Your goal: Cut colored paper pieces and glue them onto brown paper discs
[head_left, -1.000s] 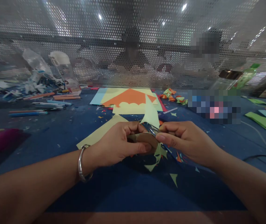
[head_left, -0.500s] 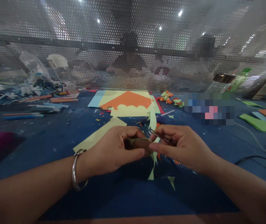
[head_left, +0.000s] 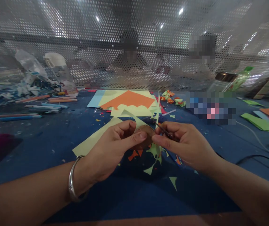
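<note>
Between its thumb and fingers, my left hand [head_left: 112, 142] pinches a rounded brown paper piece [head_left: 145, 138], tilted over the table. A pale yellow-green paper strip [head_left: 136, 119] curls up behind it. My right hand [head_left: 183, 141] is closed on small dark metal scissors [head_left: 165, 130], mostly hidden by the fingers, with the tip close to the paper's right edge. The right thumb and fingertips meet that edge. Below the hands lie orange scraps [head_left: 132, 155] and pale green scraps [head_left: 149, 169].
A yellow paper sheet [head_left: 89, 141] lies under my left wrist. Farther back is an orange scalloped cutout [head_left: 127, 99] on stacked paper. Markers [head_left: 20, 117] and a bottle [head_left: 59, 70] stand left; folded green paper [head_left: 261, 123] and a jar [head_left: 224, 83] are right. A perforated screen [head_left: 148, 47] closes the back.
My left hand has turned the paper piece so its brown face shows more. The yellow-green strip has swung up and left behind it. My right hand stays nearly in place with the scissors.
</note>
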The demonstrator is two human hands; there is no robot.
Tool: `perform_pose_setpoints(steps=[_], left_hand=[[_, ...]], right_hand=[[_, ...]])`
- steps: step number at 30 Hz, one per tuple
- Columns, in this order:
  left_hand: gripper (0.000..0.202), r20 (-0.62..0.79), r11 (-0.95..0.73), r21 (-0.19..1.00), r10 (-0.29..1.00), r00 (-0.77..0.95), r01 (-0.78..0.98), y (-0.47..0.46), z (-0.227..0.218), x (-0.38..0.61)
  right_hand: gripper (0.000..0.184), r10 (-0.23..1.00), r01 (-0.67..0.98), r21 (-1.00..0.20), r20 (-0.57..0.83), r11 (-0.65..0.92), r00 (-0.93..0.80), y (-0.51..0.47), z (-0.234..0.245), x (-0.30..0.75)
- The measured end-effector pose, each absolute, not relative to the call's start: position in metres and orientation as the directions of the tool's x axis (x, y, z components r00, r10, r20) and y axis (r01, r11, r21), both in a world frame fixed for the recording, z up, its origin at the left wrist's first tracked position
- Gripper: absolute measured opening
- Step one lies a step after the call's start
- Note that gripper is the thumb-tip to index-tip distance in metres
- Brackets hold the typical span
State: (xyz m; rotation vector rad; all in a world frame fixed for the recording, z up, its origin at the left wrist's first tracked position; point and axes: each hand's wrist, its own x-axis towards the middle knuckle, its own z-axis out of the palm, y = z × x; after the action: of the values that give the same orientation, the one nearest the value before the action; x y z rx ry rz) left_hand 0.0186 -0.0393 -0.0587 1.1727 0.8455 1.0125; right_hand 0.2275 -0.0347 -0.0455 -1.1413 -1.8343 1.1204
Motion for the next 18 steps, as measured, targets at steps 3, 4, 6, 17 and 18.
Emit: perform_pose_setpoints(steps=[3, 4, 6, 17, 18], left_hand=[[0.02, 0.062, -0.006, 0.981, 0.956, 0.286, -0.193, -0.037, -0.058, 0.018], [0.02, 0.097, -0.047, 0.98, 0.962, 0.257, -0.195, -0.036, -0.058, 0.017], [0.017, 0.156, -0.116, 0.973, 0.967, 0.2, -0.201, -0.034, -0.057, 0.016], [0.015, 0.422, -0.439, 0.884, 0.897, 0.134, 0.157, -0.056, -0.05, 0.008], [0.014, 0.477, -0.494, 0.844, 0.87, 0.128, 0.211, -0.06, -0.048, 0.007]], right_hand=[[0.042, 0.905, 0.369, -0.894, 0.087, 0.256, -0.416, -0.035, -0.043, 0.226], [0.044, 0.902, 0.38, -0.886, 0.089, 0.266, -0.422, -0.035, -0.042, 0.226], [0.048, 0.901, 0.38, -0.881, 0.106, 0.281, -0.42, -0.036, -0.041, 0.226], [0.05, 0.899, 0.372, -0.866, 0.173, 0.333, -0.403, -0.034, -0.039, 0.229], [0.05, 0.899, 0.4, -0.853, 0.164, 0.336, -0.406, -0.033, -0.038, 0.229]])
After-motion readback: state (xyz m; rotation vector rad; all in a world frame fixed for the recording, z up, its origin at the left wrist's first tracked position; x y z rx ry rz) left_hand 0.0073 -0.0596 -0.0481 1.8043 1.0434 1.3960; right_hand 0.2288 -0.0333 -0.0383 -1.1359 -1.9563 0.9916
